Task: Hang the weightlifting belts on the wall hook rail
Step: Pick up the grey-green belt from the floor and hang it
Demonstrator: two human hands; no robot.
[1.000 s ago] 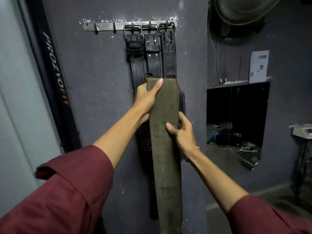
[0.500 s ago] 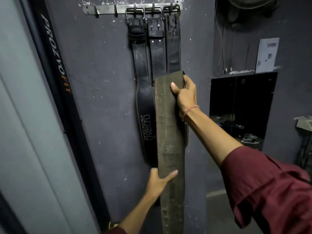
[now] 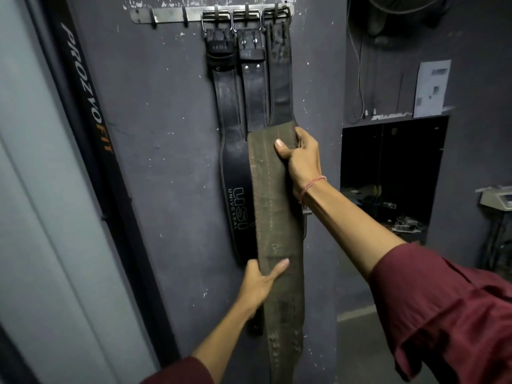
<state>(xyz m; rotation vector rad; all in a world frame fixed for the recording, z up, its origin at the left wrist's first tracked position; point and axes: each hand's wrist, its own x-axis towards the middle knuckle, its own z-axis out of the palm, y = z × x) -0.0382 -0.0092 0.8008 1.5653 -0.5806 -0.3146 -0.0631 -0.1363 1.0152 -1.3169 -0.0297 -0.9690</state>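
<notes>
A worn olive-brown weightlifting belt (image 3: 277,217) hangs down in front of the dark wall, held by both hands. My right hand (image 3: 299,159) grips its top end, thumb across the front. Lower down, my left hand (image 3: 260,281) clasps its left edge. A metal hook rail (image 3: 171,15) is fixed high on the wall. Three black belts hang from its right hooks by their buckles: a USI belt (image 3: 232,167), a middle belt (image 3: 253,87) and a right belt (image 3: 279,79). The two hooks at the rail's left end are bare.
A black bar marked PROZVOFIT (image 3: 86,90) leans along the wall on the left beside a pale panel. Right of the wall corner are a dark recess (image 3: 393,176) with clutter, a paper sheet (image 3: 430,87), hanging cables and a fan overhead.
My left hand has dropped from the belt's top to its lower part. My right hand has risen to grip the top end. The view has shifted lower and closer.
</notes>
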